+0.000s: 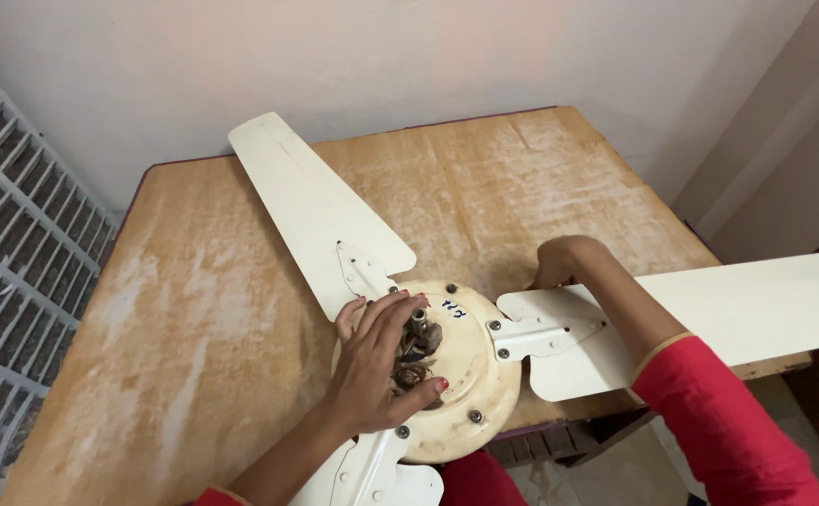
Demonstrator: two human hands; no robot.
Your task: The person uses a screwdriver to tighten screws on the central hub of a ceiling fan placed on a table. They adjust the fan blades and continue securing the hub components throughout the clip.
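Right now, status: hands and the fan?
Left hand spread on ceiling fan motor hub, fingers at centre shaft. Right hand behind right blade, partly hidden. Nothing else on wooden table.

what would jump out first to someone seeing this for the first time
A cream ceiling fan lies across a worn wooden table, its three blades reaching to the back left, the right and the near edge. The left hand rests spread on the round motor housing, fingers over the brown wiring and shaft at its centre. The right hand reaches past the right blade and touches the tabletop behind it.
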